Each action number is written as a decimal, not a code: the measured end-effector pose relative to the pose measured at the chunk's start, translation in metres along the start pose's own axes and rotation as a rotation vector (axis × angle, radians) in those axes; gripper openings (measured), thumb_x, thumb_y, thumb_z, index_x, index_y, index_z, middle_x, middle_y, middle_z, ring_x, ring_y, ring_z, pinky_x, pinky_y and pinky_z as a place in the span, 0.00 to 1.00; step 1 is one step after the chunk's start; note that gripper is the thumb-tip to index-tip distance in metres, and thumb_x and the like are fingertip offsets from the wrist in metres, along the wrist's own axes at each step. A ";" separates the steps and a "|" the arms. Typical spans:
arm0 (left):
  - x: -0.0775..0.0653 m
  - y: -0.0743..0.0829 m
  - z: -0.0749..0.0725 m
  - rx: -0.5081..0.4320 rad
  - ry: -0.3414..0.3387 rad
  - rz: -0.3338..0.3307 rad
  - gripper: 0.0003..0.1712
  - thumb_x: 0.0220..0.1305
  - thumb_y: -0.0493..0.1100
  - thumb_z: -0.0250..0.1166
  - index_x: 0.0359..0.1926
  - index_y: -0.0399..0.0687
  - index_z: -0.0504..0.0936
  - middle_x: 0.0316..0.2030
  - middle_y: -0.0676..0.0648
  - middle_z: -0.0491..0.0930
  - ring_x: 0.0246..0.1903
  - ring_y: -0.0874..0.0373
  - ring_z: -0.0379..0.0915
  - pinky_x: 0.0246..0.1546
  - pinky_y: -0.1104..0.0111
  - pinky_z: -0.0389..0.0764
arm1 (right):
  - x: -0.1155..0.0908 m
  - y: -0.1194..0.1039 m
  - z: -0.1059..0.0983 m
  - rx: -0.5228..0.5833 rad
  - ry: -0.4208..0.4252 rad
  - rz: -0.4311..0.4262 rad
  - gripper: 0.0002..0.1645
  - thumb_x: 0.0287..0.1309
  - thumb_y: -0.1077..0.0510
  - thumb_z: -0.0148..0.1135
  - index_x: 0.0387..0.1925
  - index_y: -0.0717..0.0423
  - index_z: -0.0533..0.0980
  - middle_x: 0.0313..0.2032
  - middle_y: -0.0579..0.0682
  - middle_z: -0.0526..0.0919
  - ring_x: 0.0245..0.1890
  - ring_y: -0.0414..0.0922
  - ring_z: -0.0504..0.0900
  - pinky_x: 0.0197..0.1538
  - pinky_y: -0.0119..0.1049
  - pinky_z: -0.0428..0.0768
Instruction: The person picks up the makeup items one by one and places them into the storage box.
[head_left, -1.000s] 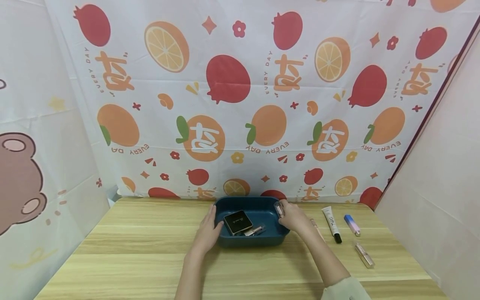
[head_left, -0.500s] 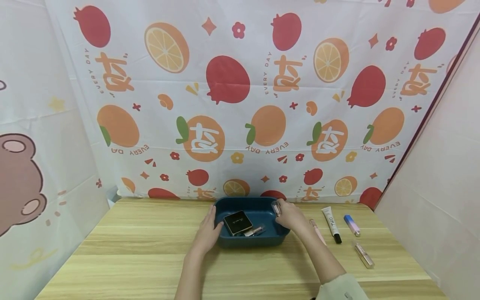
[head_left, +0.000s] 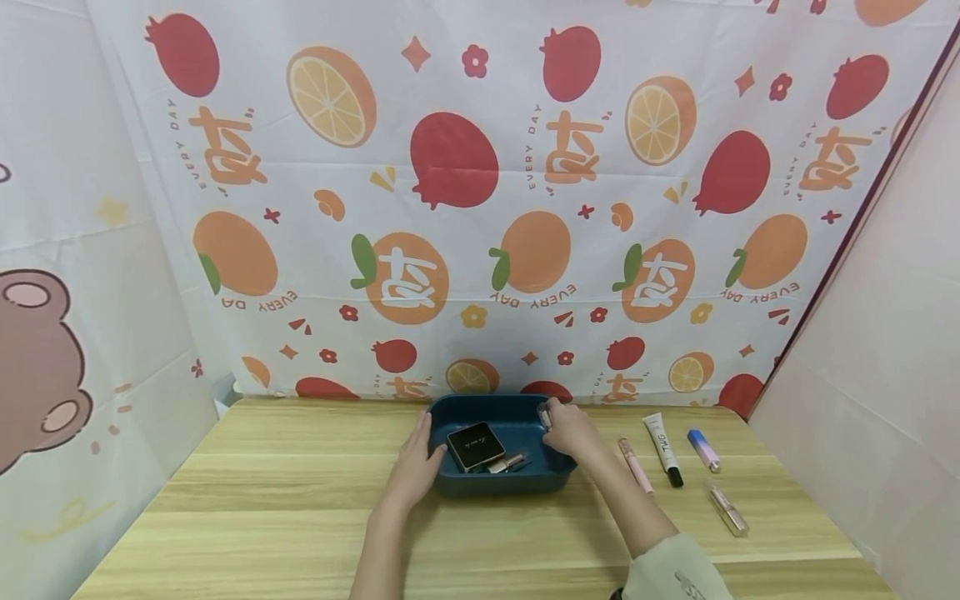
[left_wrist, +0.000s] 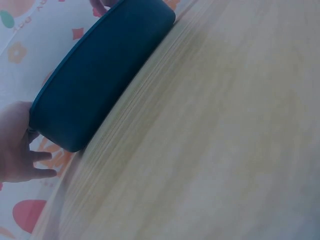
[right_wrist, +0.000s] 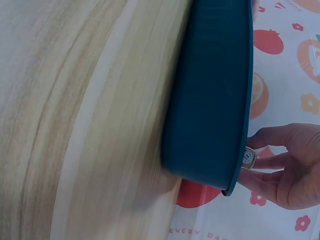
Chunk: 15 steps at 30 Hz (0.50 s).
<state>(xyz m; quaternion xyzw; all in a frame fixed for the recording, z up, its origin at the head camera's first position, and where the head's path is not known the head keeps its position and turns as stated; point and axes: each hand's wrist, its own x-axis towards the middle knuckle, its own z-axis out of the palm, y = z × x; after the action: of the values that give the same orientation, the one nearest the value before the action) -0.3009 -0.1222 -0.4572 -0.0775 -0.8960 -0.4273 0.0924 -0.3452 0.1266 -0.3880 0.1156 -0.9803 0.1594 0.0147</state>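
Held tube: this small capped tube (head_left: 545,415) has travelled a little leftward in the last second, away from the box's right rim and further in over its right half; it counts as brought within the box but not yet let go, I judge.
Tube's look: short and partly transparent; the right wrist view shows a round end with a pale pattern inside a goldish ring. The fingers hide the rest.
Right hand: the right hand (head_left: 572,429) pinches that tube between thumb and fingers at the box's right end.
Box: the dark blue-green box (head_left: 502,485), rounded at its corners, sits against the desk's back edge near its middle, in the same place as a second ago.
Left hand: the left hand (head_left: 415,462) lies with fingers extended against the box's left end, thumb at the rim, steadying it, it seems; unchanged.
Inside the box: a square black case (head_left: 476,446) with pale lettering, tilted, and a slim tube (head_left: 507,463) beside its front right corner; smaller pieces there are too unclear to tell.
Desk, right side: a pink tube (head_left: 635,467), now uncovered by the forearm; a white tube (head_left: 663,450) with a black cap; a blue-to-pink stick (head_left: 703,450); a goldish tube (head_left: 728,511), nearest the desk's right edge.
Desk: pale striped wood (head_left: 262,500), with a fruit-printed cloth (head_left: 450,158) behind its back edge.
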 end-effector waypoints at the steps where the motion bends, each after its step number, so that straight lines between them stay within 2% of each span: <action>1: 0.000 0.000 0.000 -0.001 -0.001 -0.001 0.34 0.68 0.41 0.50 0.69 0.31 0.47 0.69 0.35 0.43 0.65 0.36 0.42 0.61 0.46 0.47 | 0.000 -0.001 0.000 -0.003 -0.006 0.005 0.26 0.46 0.63 0.66 0.48 0.65 0.69 0.31 0.57 0.77 0.30 0.50 0.76 0.32 0.44 0.78; 7: -0.001 0.000 0.000 -0.003 0.002 -0.007 0.35 0.68 0.41 0.50 0.69 0.32 0.47 0.69 0.36 0.42 0.65 0.36 0.42 0.61 0.46 0.47 | 0.003 -0.006 0.005 -0.029 -0.033 0.035 0.29 0.47 0.63 0.65 0.52 0.66 0.69 0.37 0.60 0.78 0.31 0.50 0.77 0.33 0.44 0.79; 10: 0.000 -0.001 0.000 -0.005 0.000 -0.009 0.35 0.68 0.41 0.50 0.69 0.33 0.46 0.69 0.36 0.42 0.65 0.37 0.41 0.62 0.47 0.47 | 0.005 -0.007 0.009 -0.049 -0.039 0.037 0.30 0.48 0.62 0.65 0.54 0.67 0.68 0.42 0.62 0.78 0.34 0.52 0.78 0.36 0.45 0.79; 15: 0.001 -0.001 0.001 -0.011 -0.001 -0.007 0.35 0.68 0.41 0.50 0.69 0.32 0.46 0.69 0.36 0.42 0.65 0.37 0.41 0.62 0.47 0.47 | 0.009 -0.006 0.012 -0.064 -0.044 0.034 0.31 0.48 0.62 0.65 0.55 0.67 0.68 0.44 0.62 0.78 0.36 0.53 0.78 0.37 0.45 0.79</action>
<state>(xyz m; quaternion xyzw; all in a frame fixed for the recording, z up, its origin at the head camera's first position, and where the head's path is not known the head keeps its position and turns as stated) -0.3019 -0.1222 -0.4589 -0.0752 -0.8940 -0.4323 0.0903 -0.3519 0.1150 -0.3972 0.1018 -0.9868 0.1256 -0.0058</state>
